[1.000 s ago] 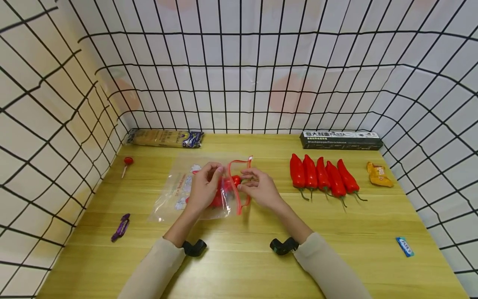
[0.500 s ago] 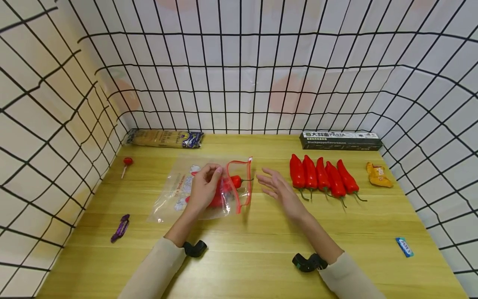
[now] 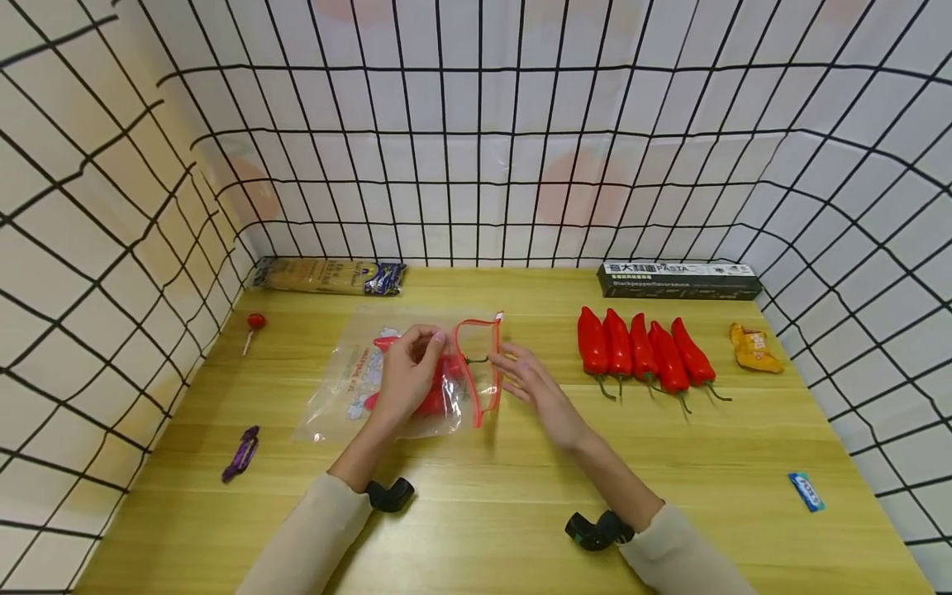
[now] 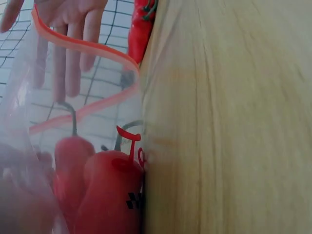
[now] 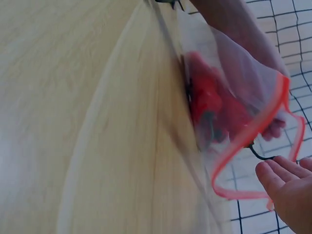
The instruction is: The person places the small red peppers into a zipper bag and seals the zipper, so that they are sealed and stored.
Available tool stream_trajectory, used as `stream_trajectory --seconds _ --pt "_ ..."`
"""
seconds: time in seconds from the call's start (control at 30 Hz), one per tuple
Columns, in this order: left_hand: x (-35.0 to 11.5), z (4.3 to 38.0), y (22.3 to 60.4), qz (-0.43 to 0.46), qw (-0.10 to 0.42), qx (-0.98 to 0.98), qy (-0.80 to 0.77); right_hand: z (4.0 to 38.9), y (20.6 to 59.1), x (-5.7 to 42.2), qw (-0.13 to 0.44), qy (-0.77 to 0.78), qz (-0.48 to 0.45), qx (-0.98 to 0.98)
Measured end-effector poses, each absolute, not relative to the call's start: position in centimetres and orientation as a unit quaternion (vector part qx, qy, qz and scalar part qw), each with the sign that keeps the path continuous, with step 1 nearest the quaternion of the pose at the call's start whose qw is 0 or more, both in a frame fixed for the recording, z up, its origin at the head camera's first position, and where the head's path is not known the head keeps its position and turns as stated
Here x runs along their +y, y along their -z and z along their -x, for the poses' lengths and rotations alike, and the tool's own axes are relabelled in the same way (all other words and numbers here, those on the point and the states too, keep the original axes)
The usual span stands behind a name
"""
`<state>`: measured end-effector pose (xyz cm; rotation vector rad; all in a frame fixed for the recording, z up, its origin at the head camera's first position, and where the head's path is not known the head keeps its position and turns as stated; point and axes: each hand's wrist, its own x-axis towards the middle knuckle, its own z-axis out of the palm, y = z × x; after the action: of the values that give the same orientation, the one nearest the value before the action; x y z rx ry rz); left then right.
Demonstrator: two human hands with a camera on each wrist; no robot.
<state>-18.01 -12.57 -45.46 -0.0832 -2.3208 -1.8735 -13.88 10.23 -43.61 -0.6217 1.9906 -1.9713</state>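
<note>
A clear zip bag [image 3: 335, 405] with a red-edged mouth lies on the table, the mouth facing right and standing apart. Several red chili peppers [image 3: 434, 403] are inside it, one stem pointing out toward the mouth. My left hand [image 3: 405, 372] pinches the bag's upper layer near the mouth, thumb against fingers, and hides part of the peppers. With fingers extended, my right hand [image 3: 543, 397] is at the mouth, its fingertips by the red edge and the stem. The right wrist view shows those fingers [image 5: 285, 173] straight beside the stem, holding nothing.
Several red peppers [image 3: 643, 351] lie in a row to the right. Behind are a black pasta box [image 3: 680, 281] and a noodle packet [image 3: 320, 275]. A lollipop [image 3: 255, 322], purple candy [image 3: 240, 454], yellow packet [image 3: 754, 347] and blue-white packet [image 3: 806, 492] lie toward the sides. Wire grid surrounds the table.
My right hand let go at the mouth, drew back right, then returned left with straighter fingers. One pepper sits deeper left in the bag. My left hand stays put.
</note>
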Motion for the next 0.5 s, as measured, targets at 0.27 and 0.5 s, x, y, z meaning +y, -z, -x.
stream_trajectory --seconds 0.27,0.5 --pt "-12.7 18.1 45.4 0.013 0.086 -0.761 0.643 14.2 44.1 8.1 0.165 0.689 0.212 0.673" --pt "-12.7 18.3 45.9 0.007 0.079 -0.761 0.643 14.7 43.7 10.5 0.123 0.685 0.181 0.695"
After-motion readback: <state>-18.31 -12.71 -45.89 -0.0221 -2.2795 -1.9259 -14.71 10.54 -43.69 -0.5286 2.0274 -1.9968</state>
